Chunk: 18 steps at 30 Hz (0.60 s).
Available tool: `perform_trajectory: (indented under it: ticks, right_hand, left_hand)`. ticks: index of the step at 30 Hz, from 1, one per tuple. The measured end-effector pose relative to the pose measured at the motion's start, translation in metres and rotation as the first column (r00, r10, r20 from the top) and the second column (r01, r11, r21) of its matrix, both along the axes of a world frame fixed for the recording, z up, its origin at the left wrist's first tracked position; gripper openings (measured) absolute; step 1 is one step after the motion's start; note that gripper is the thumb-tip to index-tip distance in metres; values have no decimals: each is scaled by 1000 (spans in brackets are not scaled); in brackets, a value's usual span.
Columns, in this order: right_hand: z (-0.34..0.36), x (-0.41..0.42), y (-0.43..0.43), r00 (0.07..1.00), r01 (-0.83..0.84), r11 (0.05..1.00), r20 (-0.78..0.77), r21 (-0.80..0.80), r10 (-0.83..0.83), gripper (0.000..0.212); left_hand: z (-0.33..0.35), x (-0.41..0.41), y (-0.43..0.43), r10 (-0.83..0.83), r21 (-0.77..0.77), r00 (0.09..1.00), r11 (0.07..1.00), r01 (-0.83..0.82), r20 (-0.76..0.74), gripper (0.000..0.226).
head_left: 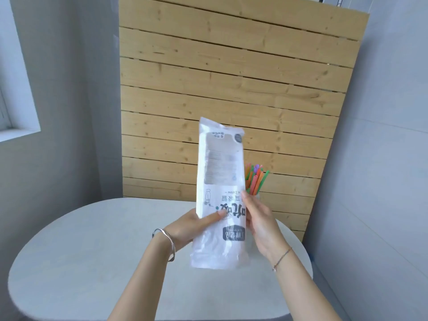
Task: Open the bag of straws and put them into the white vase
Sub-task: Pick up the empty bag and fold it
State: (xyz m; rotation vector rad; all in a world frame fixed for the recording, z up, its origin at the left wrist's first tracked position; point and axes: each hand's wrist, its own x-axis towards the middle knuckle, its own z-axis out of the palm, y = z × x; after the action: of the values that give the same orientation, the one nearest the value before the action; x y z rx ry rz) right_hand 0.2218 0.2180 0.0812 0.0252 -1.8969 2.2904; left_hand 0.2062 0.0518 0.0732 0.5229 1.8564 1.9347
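Observation:
A white plastic straw bag (pixel 220 172) with upside-down black print stands upright above the table, held by both hands. My left hand (pixel 187 228) grips its left edge, thumb across the front. My right hand (pixel 261 225) holds the right edge. The bag looks flat and I cannot tell whether anything is inside. Behind it, several coloured straws (pixel 256 179) in orange, green, red and purple stick up. The white vase (pixel 257 197) holding them is almost fully hidden by the bag and my right hand.
A rounded white table (pixel 92 262) lies below my hands. A wooden slat panel (pixel 231 77) leans against the grey wall behind it. A window sill shows at the far left.

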Motion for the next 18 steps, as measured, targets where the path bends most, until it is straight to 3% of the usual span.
perform_trajectory:
  ticks: [3,6,8,12,18]
  right_hand:
    - [4,4,16,1000,14,999,2,-49,-14,20]
    - [8,10,34,1000,13,1000,14,-4,-13,31]
    - [10,16,45,999,34,997,11,66,-34,37]
    - [12,26,73,994,100,958,19,269,-109,23]
    - [10,59,132,981,104,965,133,240,-139,20]
  left_hand:
    - [2,0,7,148,-6,985,989,-149,-85,31]
    - [1,-9,12,367,135,925,926,-353,-101,29]
    - [1,-9,15,424,135,891,904,-405,-164,24]
    - [5,-3,27,363,117,916,931,-347,-170,22]
    - [6,10,77,160,150,986,977,-153,-38,18]
